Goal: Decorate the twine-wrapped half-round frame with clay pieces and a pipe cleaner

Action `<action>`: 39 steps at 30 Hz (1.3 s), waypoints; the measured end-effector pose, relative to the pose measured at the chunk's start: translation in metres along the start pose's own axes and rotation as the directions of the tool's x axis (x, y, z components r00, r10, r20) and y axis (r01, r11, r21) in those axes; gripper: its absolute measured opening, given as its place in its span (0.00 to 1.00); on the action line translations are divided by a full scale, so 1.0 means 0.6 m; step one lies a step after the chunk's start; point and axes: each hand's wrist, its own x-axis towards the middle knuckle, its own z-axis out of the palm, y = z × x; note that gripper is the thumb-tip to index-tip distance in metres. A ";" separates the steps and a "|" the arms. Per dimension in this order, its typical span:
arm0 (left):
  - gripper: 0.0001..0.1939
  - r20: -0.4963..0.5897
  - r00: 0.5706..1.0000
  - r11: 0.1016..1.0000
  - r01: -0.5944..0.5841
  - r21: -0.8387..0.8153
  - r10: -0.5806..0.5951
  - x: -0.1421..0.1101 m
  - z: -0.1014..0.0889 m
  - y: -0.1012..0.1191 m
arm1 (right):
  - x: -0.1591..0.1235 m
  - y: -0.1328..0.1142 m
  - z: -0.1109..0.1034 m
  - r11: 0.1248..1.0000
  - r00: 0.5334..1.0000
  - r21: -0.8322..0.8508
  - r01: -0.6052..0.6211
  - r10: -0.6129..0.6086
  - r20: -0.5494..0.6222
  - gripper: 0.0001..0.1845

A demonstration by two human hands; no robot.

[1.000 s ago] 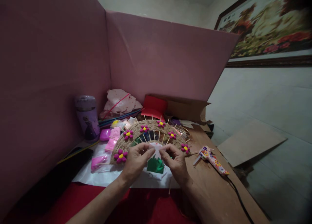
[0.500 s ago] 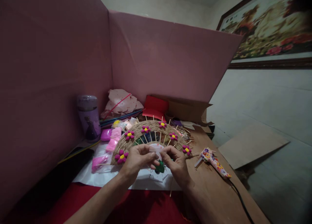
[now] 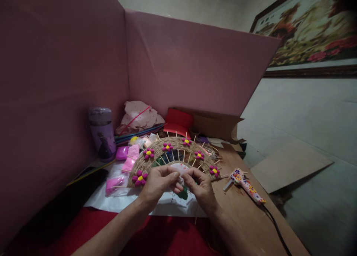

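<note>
Above the white sheet [image 3: 97,201], your left hand [image 3: 160,181] and right hand [image 3: 200,185] meet, fingertips pinched, likely for fine control; can't tell what they grip. Green piece [image 3: 182,193] sits just below, twine arch [image 3: 156,147] behind.

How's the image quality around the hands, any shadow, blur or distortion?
Head view: dim overall; the fingertips of the left hand and right hand look soft, detail between them unreadable; dark shadow on the red cloth; faint glare on the purple tumbler.
</note>
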 end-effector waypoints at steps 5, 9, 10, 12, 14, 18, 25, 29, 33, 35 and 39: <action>0.17 0.002 1.000 1.000 -0.010 -0.012 0.010 0.000 -0.003 -0.001 | 0.000 0.000 0.000 1.000 1.000 0.019 -0.020 0.020 -0.006 0.15; 0.18 -0.005 1.000 1.000 -0.002 -0.028 0.002 0.002 -0.006 -0.003 | 0.001 -0.002 0.001 1.000 1.000 0.024 -0.020 0.021 -0.005 0.14; 0.17 -0.005 1.000 0.999 0.003 -0.031 -0.003 0.003 -0.006 -0.003 | 0.001 -0.002 0.002 1.000 1.000 0.021 -0.019 0.020 -0.008 0.14; 0.17 -0.011 1.000 0.999 0.009 -0.040 -0.009 0.003 -0.005 -0.003 | 0.001 -0.002 0.002 1.000 1.000 0.015 -0.015 0.016 -0.011 0.13; 0.16 -0.026 1.000 0.999 0.003 -0.045 -0.004 0.003 -0.004 -0.003 | 0.002 0.000 0.002 1.000 1.000 0.019 -0.016 0.017 -0.007 0.14; 0.17 -0.007 1.000 0.999 0.008 -0.036 -0.009 0.003 -0.005 -0.004 | 0.001 0.005 0.001 0.999 1.000 0.033 -0.029 0.029 -0.002 0.14; 0.17 0.008 1.000 1.000 0.012 -0.004 -0.012 0.000 -0.003 0.001 | 0.001 0.003 0.001 0.999 1.000 0.033 -0.027 0.026 0.007 0.13; 0.17 -0.006 1.000 1.000 0.007 -0.004 -0.007 -0.001 0.000 0.001 | 0.001 0.005 0.002 0.998 0.999 0.044 -0.044 0.043 0.028 0.14; 0.18 -0.007 1.000 1.000 0.005 0.000 -0.005 0.001 0.001 -0.001 | 0.000 0.006 0.003 0.998 0.998 0.032 -0.060 0.059 0.029 0.15; 0.19 -0.015 1.000 1.000 0.005 -0.012 -0.006 0.001 0.002 -0.001 | 0.000 0.006 0.003 0.998 0.998 0.021 -0.058 0.058 0.032 0.14; 0.20 -0.016 1.000 1.000 0.002 -0.025 -0.002 0.001 0.005 -0.001 | -0.001 0.004 0.002 1.000 1.000 -0.016 -0.023 0.024 0.016 0.13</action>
